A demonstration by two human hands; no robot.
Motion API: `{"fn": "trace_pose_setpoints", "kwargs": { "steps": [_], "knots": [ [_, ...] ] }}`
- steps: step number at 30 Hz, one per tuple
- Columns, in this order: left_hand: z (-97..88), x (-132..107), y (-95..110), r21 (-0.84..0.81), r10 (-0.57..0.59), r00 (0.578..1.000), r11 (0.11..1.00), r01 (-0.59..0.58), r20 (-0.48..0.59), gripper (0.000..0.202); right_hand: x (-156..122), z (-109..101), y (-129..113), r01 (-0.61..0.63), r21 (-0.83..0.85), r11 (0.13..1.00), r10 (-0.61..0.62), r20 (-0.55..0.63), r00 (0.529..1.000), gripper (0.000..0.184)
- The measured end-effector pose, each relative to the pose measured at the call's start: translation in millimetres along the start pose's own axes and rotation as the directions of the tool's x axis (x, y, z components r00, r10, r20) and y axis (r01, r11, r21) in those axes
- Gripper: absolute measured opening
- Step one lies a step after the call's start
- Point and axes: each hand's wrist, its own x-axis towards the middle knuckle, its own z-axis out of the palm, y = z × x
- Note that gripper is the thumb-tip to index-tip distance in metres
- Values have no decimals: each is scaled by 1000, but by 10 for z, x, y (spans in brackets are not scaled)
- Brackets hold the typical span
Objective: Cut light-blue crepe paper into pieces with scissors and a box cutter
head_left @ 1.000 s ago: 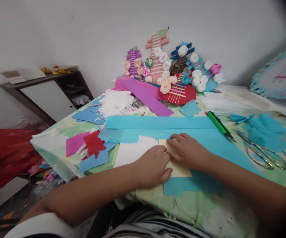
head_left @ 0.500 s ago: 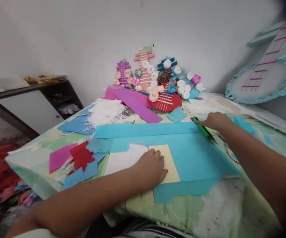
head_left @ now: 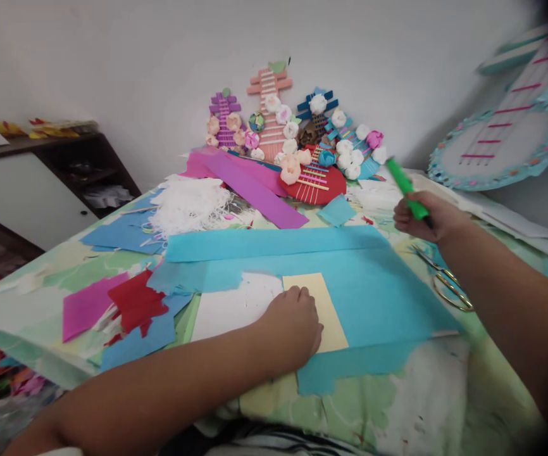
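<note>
My left hand (head_left: 297, 326) lies with curled fingers on a pale yellow card (head_left: 331, 311), pressing it against a large sheet of light blue paper (head_left: 378, 291). Beside that card, a white sheet (head_left: 226, 310) shows partly under the left forearm. My right hand (head_left: 428, 215) is raised above the table's right side, its fingers wrapped round a green marker (head_left: 401, 177) with a dark end. Below the right hand lies a pair of scissors (head_left: 445, 282) with gold-coloured handles. A folded light blue strip (head_left: 274, 244) runs along the sheet's far edge.
Magenta paper (head_left: 88, 304), red scraps (head_left: 136, 301) and blue scraps (head_left: 122, 235) lie at the left, near white shredded paper (head_left: 188, 206). Decorated paper instruments (head_left: 274, 139) lean on the wall; a larger one (head_left: 502, 145) stands right. A cabinet (head_left: 31, 196) is at far left.
My right hand has lifted the green marker off the blue sheet's upper right corner, up and to the right, uncovering the scissors. My left hand stays on the yellow card. The view has shifted slightly.
</note>
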Motion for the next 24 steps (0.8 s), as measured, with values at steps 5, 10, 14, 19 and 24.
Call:
{"fn": "trace_pose_setpoints", "kwargs": {
  "steps": [5, 10, 14, 19, 24],
  "knots": [
    [-15, -18, -11, -19, 13, 1000, 1000, -13, -18, 37, -322, 191, -434, 114, 522, 846, -212, 133, 968, 40],
    [-25, -35, -6, -15, 11, 1000, 1000, -12, -19, 37, -444, 593, -575, 198, 713, 673, -371, 93, 924, 16],
    [-22, -35, -4, -12, 5, 999, 1000, -6, -36, 39, -454, 847, -497, 226, 723, 652, -435, 113, 894, 37],
    [-40, -47, -35, -32, 49, 997, 998, -51, -59, 33, -556, 1114, -379, 41, 632, 774, -358, 383, 852, 38],
    [-41, -39, -44, -32, 49, 997, 998, -51, -64, 34, -544, 1313, -364, -121, 538, 834, -268, 588, 763, 45]
  ]
}}
